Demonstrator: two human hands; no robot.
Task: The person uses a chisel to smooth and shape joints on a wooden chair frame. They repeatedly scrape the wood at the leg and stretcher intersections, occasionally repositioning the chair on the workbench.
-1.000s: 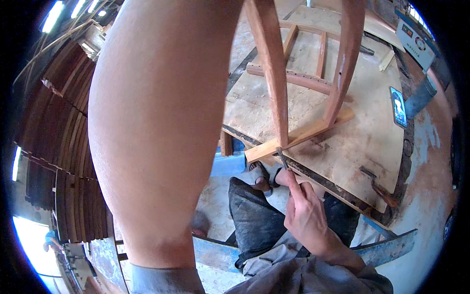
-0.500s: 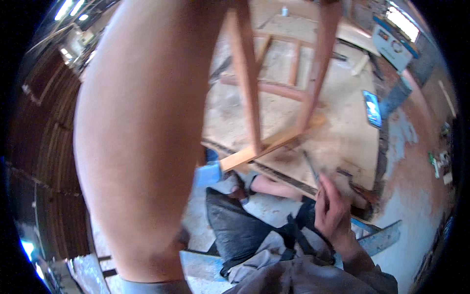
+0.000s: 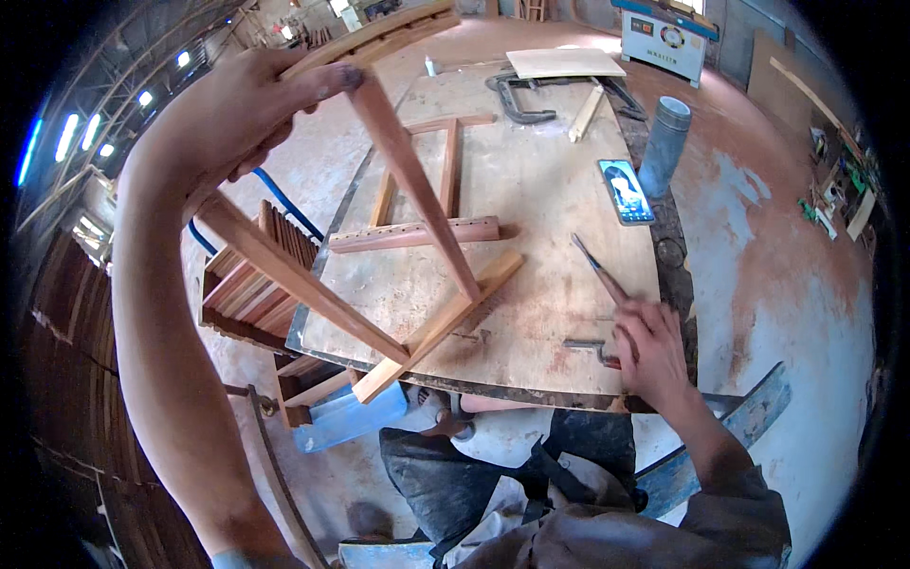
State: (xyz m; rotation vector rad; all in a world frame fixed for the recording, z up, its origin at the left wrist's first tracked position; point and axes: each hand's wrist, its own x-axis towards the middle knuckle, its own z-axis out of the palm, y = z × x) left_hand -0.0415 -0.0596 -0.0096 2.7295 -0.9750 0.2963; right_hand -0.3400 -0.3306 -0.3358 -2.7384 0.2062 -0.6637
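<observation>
My left hand (image 3: 246,109) is raised at the upper left, closed around the holed top rail of a wooden frame (image 3: 408,166). Two slanting bars run down from it to a lower rail (image 3: 445,327), which rests on the workbench (image 3: 559,284) and juts past its near edge. My right hand (image 3: 654,351), low over the right side of the bench, grips a slim tool (image 3: 599,267) with a brown handle and a dark, narrow tip; its exact kind is unclear. Beside those fingers lies a small bent metal piece (image 3: 590,345).
A second wooden frame (image 3: 414,234) lies farther back. A metal clamp (image 3: 521,106), a pale board (image 3: 566,64), a lit phone (image 3: 626,192) and a grey-blue cylinder (image 3: 665,137) occupy the far and right sides. Stacked wood (image 3: 256,280) stands left; a machine (image 3: 662,43) stands behind.
My left arm has swung left, bringing the hand and top rail into view. The frame now leans left. My right hand still holds the slim tool over the bench.
</observation>
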